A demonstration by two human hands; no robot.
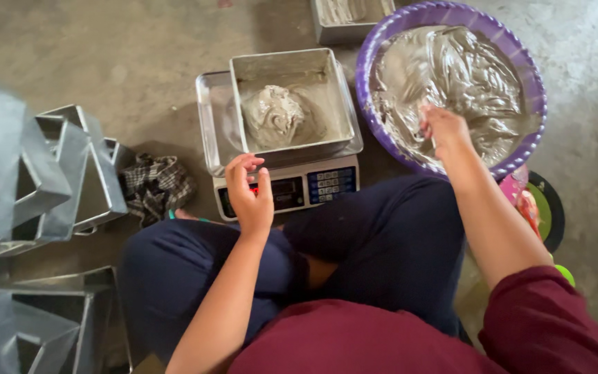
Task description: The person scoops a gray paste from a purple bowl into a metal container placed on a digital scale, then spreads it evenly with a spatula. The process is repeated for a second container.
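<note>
Batter basin (372, 52), right hand (444, 128) at rim

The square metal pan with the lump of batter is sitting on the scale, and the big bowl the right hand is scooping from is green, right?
Not quite. The big bowl is purple, not green; the head view shows its rim. The rest holds: the square metal pan with the lump of batter sits on the scale, and the right hand reaches into that bowl.

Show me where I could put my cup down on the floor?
Bare floor lies behind the scale, above the stacked tins. More lies right of the purple bowl. Around the cloth and the person's knees it is crowded.
</note>
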